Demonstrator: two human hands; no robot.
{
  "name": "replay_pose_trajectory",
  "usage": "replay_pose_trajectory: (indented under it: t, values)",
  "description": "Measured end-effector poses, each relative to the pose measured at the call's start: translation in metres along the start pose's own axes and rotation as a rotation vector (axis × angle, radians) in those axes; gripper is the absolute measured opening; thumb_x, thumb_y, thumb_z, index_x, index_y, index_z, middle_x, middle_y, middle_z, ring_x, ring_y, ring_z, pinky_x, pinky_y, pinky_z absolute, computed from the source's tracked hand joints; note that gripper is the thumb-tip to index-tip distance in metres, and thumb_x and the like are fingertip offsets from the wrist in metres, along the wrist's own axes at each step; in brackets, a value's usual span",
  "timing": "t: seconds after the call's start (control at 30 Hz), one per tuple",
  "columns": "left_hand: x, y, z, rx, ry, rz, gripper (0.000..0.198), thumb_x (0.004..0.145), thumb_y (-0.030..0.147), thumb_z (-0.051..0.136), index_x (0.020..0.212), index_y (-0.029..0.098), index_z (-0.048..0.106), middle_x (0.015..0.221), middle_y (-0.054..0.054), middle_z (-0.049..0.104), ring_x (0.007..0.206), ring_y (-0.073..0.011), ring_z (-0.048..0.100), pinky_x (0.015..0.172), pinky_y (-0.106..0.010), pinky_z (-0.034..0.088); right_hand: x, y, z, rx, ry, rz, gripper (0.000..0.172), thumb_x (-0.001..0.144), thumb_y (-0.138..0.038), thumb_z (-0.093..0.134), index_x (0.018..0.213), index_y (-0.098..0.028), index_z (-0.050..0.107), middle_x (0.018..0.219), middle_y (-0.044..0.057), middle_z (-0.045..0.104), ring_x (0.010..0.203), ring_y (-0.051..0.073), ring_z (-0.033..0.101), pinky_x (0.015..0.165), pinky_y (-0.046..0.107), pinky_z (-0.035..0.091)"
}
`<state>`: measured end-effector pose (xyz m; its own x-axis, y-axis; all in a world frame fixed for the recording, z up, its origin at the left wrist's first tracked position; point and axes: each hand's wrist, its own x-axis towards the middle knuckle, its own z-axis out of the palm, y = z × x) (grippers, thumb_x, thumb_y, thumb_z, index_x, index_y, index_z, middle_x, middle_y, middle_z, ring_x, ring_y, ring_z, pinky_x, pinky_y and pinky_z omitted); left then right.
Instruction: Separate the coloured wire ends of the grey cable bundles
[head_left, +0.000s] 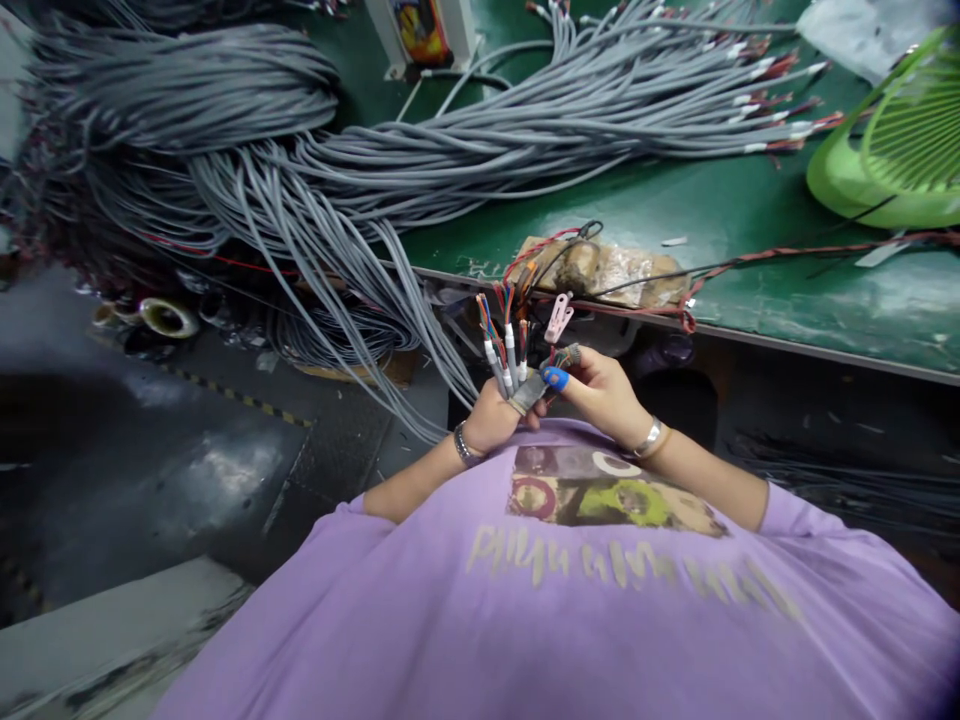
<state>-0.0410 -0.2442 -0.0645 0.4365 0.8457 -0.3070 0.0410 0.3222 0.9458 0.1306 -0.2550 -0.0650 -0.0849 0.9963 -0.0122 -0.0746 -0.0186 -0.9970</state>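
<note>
In the middle of the frame, gray cables (511,352) with colored wire tips are held tight in the left hand (491,418). The right hand (604,395) is placed close beside it, but whether anything is gripped there cannot be told. A blue cover (556,378) is worn on its thumb. A pink clip (559,318) is seen just above the hands.

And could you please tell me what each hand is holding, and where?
The left hand grips grey cables near their white-banded ends; the right hand pinches coloured wires.
</note>
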Motion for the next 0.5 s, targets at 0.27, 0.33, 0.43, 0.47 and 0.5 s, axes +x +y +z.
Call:
replay_pose_trajectory:
  t: [0.27, 0.33, 0.43, 0.47, 0.5]
  values:
    - [0.0084, 0.0025, -0.0018, -0.176, -0.056, -0.070, 0.045, 0.071, 0.056, 0.080, 0.073, 0.013, 0.064, 0.066, -0.006, 0.071, 0.054, -0.0134, 0.067, 0.049, -0.021, 0.048, 0.0088, -0.0048, -0.0001, 0.041, 0.028, 0.064, 0.041, 0.072, -0.059, 0.079, 0.082, -0.020, 0.069, 0.063, -0.001, 0.063, 0.052, 0.012, 0.054, 0.050, 0.027, 0.047]
    - [0.0099, 0.0016, -0.0001, -0.181, 0.002, -0.039, 0.042, 0.072, 0.052, 0.080, 0.072, 0.014, 0.063, 0.064, -0.004, 0.070, 0.050, -0.0107, 0.063, 0.043, -0.018, 0.040, 0.0095, -0.0041, 0.0002, 0.059, 0.091, 0.091, 0.042, 0.067, -0.055, 0.084, 0.079, -0.019, 0.069, 0.063, -0.002, 0.063, 0.051, 0.010, 0.051, 0.050, 0.026, 0.045]
    - [0.0096, 0.0019, 0.0022, -0.184, 0.063, -0.019, 0.038, 0.074, 0.049, 0.078, 0.072, 0.015, 0.061, 0.060, -0.001, 0.067, 0.043, -0.0080, 0.058, 0.040, -0.018, 0.035, 0.0101, -0.0021, 0.0001, 0.114, 0.158, 0.151, 0.043, 0.059, -0.050, 0.090, 0.074, -0.017, 0.066, 0.062, -0.003, 0.061, 0.051, 0.008, 0.048, 0.049, 0.024, 0.042]
    - [0.0092, 0.0028, 0.0029, -0.191, 0.075, -0.023, 0.038, 0.073, 0.049, 0.078, 0.073, 0.015, 0.061, 0.060, -0.001, 0.068, 0.043, -0.0082, 0.058, 0.040, -0.018, 0.035, 0.0101, -0.0015, 0.0001, 0.136, 0.169, 0.169, 0.044, 0.058, -0.050, 0.090, 0.073, -0.017, 0.065, 0.061, -0.004, 0.059, 0.051, 0.008, 0.047, 0.049, 0.024, 0.041]
    - [0.0088, 0.0041, 0.0037, -0.204, 0.085, -0.033, 0.038, 0.071, 0.048, 0.079, 0.074, 0.015, 0.061, 0.062, -0.002, 0.069, 0.045, -0.0088, 0.059, 0.040, -0.018, 0.035, 0.0099, -0.0010, 0.0002, 0.156, 0.173, 0.185, 0.044, 0.058, -0.050, 0.090, 0.072, -0.017, 0.064, 0.061, -0.004, 0.058, 0.051, 0.008, 0.046, 0.048, 0.023, 0.040]
